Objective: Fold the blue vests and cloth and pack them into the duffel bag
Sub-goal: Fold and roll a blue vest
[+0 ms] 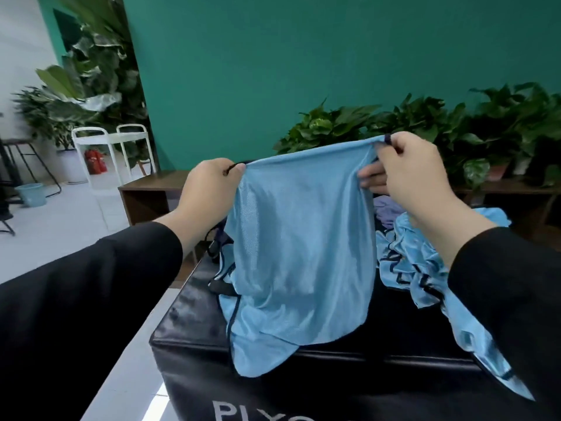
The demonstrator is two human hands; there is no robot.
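Above black box (379,317), left hand (209,183) and right hand (416,174) pinch raised vest (300,238).

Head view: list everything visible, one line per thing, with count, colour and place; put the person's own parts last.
held vest: one, light blue with dark trim, hanging in the middle over the box
crumpled vests: a pile, count unclear, light blue, right side of the box top
purple cloth: one, lilac, behind the pile
black box: one, black with white lettering, under the vests
potted plants: several, green, on a bench along the green wall
white cart: one, far left
bucket: one, pale teal, floor at left
left hand: grip on the vest's top left corner
right hand: grip on the top right corner
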